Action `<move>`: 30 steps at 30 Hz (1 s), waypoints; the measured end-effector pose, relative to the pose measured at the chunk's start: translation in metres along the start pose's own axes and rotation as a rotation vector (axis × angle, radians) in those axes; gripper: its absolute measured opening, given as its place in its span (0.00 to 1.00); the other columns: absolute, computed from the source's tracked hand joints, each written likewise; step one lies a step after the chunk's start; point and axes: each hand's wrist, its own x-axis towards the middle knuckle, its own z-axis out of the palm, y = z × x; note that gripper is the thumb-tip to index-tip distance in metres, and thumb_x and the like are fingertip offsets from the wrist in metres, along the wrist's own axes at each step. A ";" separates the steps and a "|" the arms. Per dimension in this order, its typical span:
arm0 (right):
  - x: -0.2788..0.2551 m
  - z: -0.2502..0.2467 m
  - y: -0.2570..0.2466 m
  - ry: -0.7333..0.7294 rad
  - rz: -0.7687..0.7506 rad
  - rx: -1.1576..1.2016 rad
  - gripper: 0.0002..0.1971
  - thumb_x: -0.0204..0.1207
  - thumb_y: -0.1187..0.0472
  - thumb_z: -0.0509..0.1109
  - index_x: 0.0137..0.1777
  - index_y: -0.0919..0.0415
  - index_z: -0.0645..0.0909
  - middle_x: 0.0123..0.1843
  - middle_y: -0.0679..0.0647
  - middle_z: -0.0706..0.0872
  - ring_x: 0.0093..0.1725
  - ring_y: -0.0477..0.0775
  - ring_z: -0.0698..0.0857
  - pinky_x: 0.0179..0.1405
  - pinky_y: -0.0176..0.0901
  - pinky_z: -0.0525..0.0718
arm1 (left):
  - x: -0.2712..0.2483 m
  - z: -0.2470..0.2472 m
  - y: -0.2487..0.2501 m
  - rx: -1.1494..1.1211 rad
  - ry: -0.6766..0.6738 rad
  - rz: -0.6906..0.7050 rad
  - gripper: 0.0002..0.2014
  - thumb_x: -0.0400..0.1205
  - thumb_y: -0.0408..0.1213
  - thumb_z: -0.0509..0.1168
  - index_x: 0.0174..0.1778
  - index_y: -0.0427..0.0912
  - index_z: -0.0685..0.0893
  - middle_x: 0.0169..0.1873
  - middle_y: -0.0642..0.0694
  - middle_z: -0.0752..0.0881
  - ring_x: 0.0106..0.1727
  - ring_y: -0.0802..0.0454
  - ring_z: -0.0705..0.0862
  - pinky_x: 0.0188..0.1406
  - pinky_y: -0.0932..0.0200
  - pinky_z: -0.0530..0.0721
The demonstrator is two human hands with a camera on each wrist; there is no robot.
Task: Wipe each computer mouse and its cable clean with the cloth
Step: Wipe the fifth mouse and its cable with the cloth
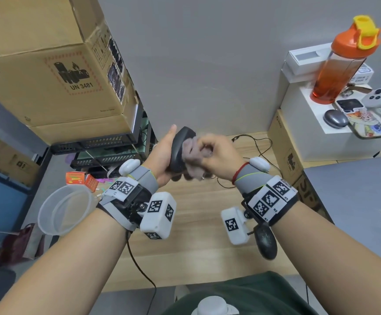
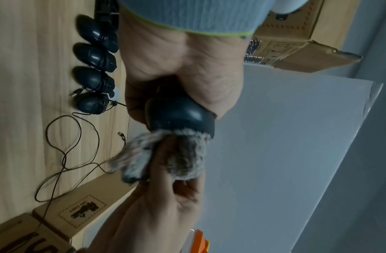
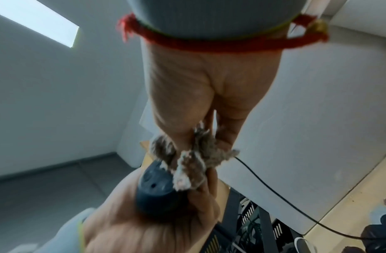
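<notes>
My left hand [image 1: 162, 155] grips a black computer mouse [image 1: 180, 148] and holds it up above the wooden table [image 1: 196, 246]. My right hand [image 1: 219, 153] pinches a grey fluffy cloth [image 1: 194, 155] and presses it against the mouse's side. In the left wrist view the cloth [image 2: 183, 157] covers the front end of the mouse [image 2: 181, 116]. In the right wrist view the mouse's underside [image 3: 155, 184] shows beside the cloth [image 3: 196, 162]. A loose black cable [image 1: 260, 151] lies on the table behind my hands. Another black mouse [image 1: 265, 241] lies under my right wrist.
Several black mice with wound cables [image 2: 94, 56] lie in a row on the table. Stacked cardboard boxes [image 1: 48, 71] stand at the left and a closed laptop [image 1: 362, 208] at the right. A clear plastic bowl [image 1: 64, 210] sits front left. An orange bottle [image 1: 344, 62] stands on a white box.
</notes>
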 end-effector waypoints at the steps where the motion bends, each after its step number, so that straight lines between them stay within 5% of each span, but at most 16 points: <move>1: 0.005 -0.003 0.002 0.116 0.012 -0.050 0.11 0.63 0.57 0.82 0.35 0.58 0.82 0.43 0.49 0.77 0.40 0.45 0.78 0.44 0.38 0.76 | 0.000 0.000 -0.001 0.009 -0.014 0.003 0.30 0.78 0.75 0.58 0.52 0.52 0.88 0.45 0.41 0.85 0.39 0.45 0.82 0.39 0.54 0.69; 5: 0.009 -0.002 -0.017 0.239 -0.039 -0.115 0.14 0.68 0.56 0.82 0.46 0.52 0.80 0.45 0.48 0.83 0.43 0.46 0.82 0.49 0.38 0.80 | -0.001 0.003 0.002 -0.010 -0.047 0.030 0.26 0.85 0.65 0.55 0.45 0.46 0.87 0.34 0.43 0.87 0.30 0.47 0.82 0.32 0.61 0.76; 8: -0.001 0.008 -0.032 0.103 -0.170 -0.110 0.12 0.68 0.58 0.82 0.47 0.57 0.83 0.42 0.48 0.84 0.41 0.48 0.82 0.46 0.40 0.80 | 0.000 0.002 0.009 -0.057 -0.025 0.048 0.21 0.76 0.64 0.60 0.42 0.49 0.85 0.44 0.36 0.84 0.47 0.43 0.78 0.48 0.49 0.77; 11: -0.001 0.006 -0.024 -0.030 -0.206 -0.140 0.09 0.67 0.57 0.82 0.36 0.58 0.84 0.37 0.49 0.79 0.37 0.46 0.80 0.38 0.38 0.75 | 0.002 0.000 0.007 -0.047 0.008 0.027 0.18 0.76 0.62 0.61 0.40 0.50 0.81 0.36 0.39 0.79 0.36 0.48 0.75 0.37 0.57 0.71; 13: 0.009 -0.005 -0.016 0.062 -0.100 -0.187 0.11 0.65 0.56 0.82 0.33 0.52 0.81 0.34 0.45 0.77 0.34 0.44 0.76 0.37 0.38 0.71 | -0.004 0.004 0.003 -0.013 -0.024 -0.002 0.19 0.82 0.59 0.57 0.44 0.46 0.80 0.29 0.41 0.79 0.23 0.48 0.76 0.23 0.66 0.70; 16: 0.014 -0.011 -0.015 0.212 -0.048 -0.207 0.18 0.65 0.58 0.83 0.30 0.45 0.74 0.32 0.45 0.73 0.32 0.38 0.74 0.35 0.30 0.67 | -0.011 0.016 0.004 -0.022 -0.081 0.037 0.18 0.88 0.51 0.53 0.43 0.43 0.79 0.24 0.44 0.80 0.17 0.48 0.78 0.15 0.66 0.72; 19: 0.006 0.001 -0.027 0.048 -0.156 -0.120 0.18 0.65 0.59 0.83 0.29 0.43 0.76 0.33 0.46 0.72 0.32 0.40 0.74 0.33 0.28 0.68 | -0.004 0.013 0.009 -0.105 0.004 -0.005 0.16 0.85 0.52 0.52 0.35 0.49 0.74 0.26 0.45 0.72 0.21 0.50 0.71 0.27 0.62 0.73; 23: 0.003 0.000 -0.022 -0.105 -0.141 -0.133 0.13 0.63 0.59 0.86 0.30 0.54 0.82 0.35 0.50 0.75 0.33 0.48 0.76 0.34 0.40 0.73 | -0.004 0.007 0.012 -0.163 0.104 -0.003 0.15 0.80 0.50 0.60 0.28 0.50 0.73 0.30 0.45 0.73 0.36 0.49 0.71 0.43 0.50 0.68; 27: 0.009 -0.012 -0.009 -0.020 -0.042 -0.181 0.15 0.60 0.55 0.88 0.30 0.49 0.81 0.34 0.46 0.77 0.34 0.45 0.77 0.37 0.41 0.73 | -0.007 0.009 0.015 -0.110 0.081 -0.027 0.12 0.77 0.46 0.58 0.29 0.50 0.67 0.28 0.45 0.67 0.27 0.50 0.68 0.35 0.53 0.58; 30: 0.005 -0.006 -0.021 0.037 -0.102 -0.167 0.20 0.59 0.54 0.88 0.36 0.43 0.76 0.33 0.42 0.76 0.34 0.38 0.76 0.36 0.29 0.70 | 0.002 0.010 0.016 -0.212 0.043 0.014 0.12 0.84 0.41 0.55 0.35 0.46 0.74 0.33 0.43 0.77 0.33 0.45 0.80 0.34 0.57 0.84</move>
